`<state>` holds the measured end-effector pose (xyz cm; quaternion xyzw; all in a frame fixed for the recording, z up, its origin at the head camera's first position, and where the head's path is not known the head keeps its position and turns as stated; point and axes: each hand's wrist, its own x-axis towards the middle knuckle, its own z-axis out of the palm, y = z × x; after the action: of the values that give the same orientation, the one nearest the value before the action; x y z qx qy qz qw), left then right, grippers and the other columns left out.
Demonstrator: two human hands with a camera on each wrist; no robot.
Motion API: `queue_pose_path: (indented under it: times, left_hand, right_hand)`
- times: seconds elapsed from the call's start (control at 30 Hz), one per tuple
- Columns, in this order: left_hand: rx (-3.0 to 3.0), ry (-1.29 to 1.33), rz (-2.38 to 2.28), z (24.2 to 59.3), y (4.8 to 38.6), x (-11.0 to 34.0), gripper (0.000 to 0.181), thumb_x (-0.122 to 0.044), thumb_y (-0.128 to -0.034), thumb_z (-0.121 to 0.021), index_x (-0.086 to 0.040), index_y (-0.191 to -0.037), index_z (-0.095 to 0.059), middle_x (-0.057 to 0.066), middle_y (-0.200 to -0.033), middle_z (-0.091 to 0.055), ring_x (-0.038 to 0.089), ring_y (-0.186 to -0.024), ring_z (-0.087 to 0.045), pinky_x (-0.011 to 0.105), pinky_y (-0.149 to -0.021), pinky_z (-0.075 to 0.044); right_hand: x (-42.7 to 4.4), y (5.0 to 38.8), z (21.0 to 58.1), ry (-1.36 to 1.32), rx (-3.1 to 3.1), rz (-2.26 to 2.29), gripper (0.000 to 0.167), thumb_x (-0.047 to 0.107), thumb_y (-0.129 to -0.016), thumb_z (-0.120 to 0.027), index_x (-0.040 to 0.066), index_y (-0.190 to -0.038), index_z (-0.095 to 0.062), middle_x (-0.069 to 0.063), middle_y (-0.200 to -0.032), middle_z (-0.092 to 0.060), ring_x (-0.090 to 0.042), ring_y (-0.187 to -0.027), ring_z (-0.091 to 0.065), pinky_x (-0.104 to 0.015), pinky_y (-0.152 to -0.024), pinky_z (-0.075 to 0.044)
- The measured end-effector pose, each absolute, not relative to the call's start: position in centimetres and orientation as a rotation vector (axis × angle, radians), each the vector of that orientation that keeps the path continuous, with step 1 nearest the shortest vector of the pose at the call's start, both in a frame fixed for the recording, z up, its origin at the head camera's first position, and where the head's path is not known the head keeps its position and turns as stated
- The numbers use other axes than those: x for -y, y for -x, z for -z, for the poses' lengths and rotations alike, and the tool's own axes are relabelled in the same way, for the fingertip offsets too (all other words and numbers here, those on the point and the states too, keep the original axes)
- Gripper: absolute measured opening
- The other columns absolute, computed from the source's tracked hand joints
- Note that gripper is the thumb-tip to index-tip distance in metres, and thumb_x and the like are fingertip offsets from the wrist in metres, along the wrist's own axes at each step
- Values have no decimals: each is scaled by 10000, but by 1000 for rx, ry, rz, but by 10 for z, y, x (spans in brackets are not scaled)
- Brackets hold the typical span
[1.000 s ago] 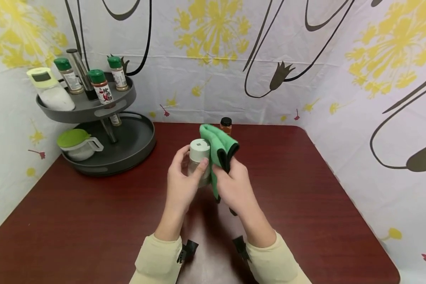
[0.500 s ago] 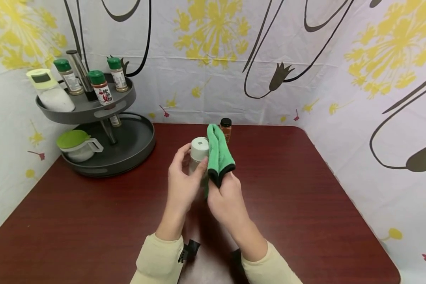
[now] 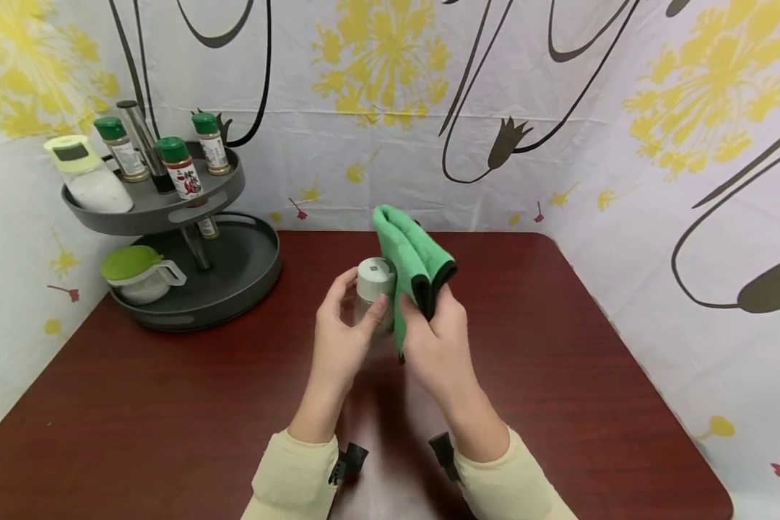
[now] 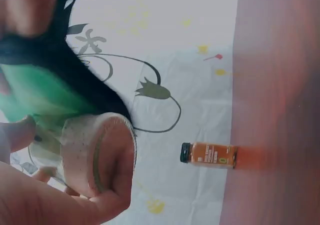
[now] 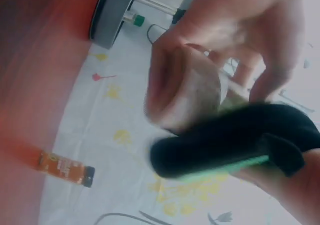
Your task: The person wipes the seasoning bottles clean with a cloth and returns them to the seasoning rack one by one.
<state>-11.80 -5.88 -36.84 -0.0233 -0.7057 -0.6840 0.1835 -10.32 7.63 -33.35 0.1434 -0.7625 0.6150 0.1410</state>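
My left hand (image 3: pixel 341 336) grips a clear jar (image 4: pixel 82 150) with a pale green-white cap (image 3: pixel 373 278), its fingers behind and thumb in front. The jar is held above the table. In my right hand (image 3: pixel 438 347) is a folded green cloth (image 3: pixel 406 245) with black edging, pinched between thumb and fingers. The cloth lies against the jar's right side. In the right wrist view the cloth's dark edge (image 5: pixel 230 140) is blurred beside the jar (image 5: pixel 192 85).
At the back left stands a two-tier grey rack (image 3: pixel 260 278) with several spice bottles and a green-lidded container (image 3: pixel 139 274). A small orange-brown bottle with a black cap (image 4: pixel 209 155) stands near the table's back edge, mostly hidden behind the cloth in the head view. Patterned curtains enclose the table (image 3: pixel 559 375).
The right hand has drawn the cloth down and then back up along the jar's side. Both hands have shifted slightly right in the head view, and the cloth now covers the small bottle.
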Motion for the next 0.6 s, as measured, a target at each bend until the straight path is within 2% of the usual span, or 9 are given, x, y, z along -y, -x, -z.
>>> queue_pose_path:
  times: [0.07, 0.17, 0.3, 0.4, 0.43, 0.6]
  left_hand:
    - [1989, 88, 1929, 370, 118, 57, 530, -148, -979, -785, -180, -1478, -610, 74, -1391, -662, 264, -1206, -597, 473, -1015, -494]
    - [1960, 131, 1951, 368, 119, 56, 524, -129, -986, -772, -169, -1481, -605, 77, -1396, -661, 265, -1194, -598, 460, -1014, -499]
    - [1906, 127, 1977, 363, 119, 59, 516, -97, -994, -752, -141, -1485, -597, 99, -1382, -664, 260, -1187, -607, 439, -1014, -518]
    - [1882, 90, 1981, 361, 119, 63, 520, -92, -997, -749, -119, -1491, -592, 118, -1386, -664, 261, -1210, -614, 453, -1045, -518]
    - [1877, 80, 1978, 361, 119, 65, 520, -89, -995, -750, -109, -1491, -594, 130, -1389, -664, 267, -1223, -614, 469, -1069, -513]
    - [1811, 58, 1998, 360, 120, 72, 489, -73, -1008, -721, -79, -1481, -597, 170, -1402, -665, 283, -1247, -626, 485, -1142, -479]
  right_hand:
    - [-74, 100, 334, -483, 2088, -1759, 499, 61, -1086, -529, 35, -1579, -453, -140, -1572, -557, -233, -1462, -540, -449, -1168, -490]
    - [-72, 98, 341, -509, 2062, -1694, 452, 34, -1080, -536, -19, -1526, -495, -178, -1463, -630, -242, -1265, -652, -370, -1027, -560]
    - [-69, 98, 355, -502, 2218, -1599, 444, 56, -1080, -537, -14, -1516, -501, -183, -1308, -686, -251, -998, -648, -387, -853, -549]
    - [-67, 98, 363, -506, 2356, -1495, 453, 77, -1077, -536, -27, -1516, -494, -182, -1252, -694, -241, -1015, -656, -422, -880, -556]
    - [-66, 98, 365, -500, 2403, -1473, 432, 89, -1079, -532, -31, -1494, -508, -177, -1177, -695, -243, -968, -653, -424, -861, -556]
    - [-67, 101, 370, -448, 2584, -1443, 183, 101, -1055, -519, 4, -1166, -628, -94, -879, -600, -208, -757, -592, -374, -734, -539]
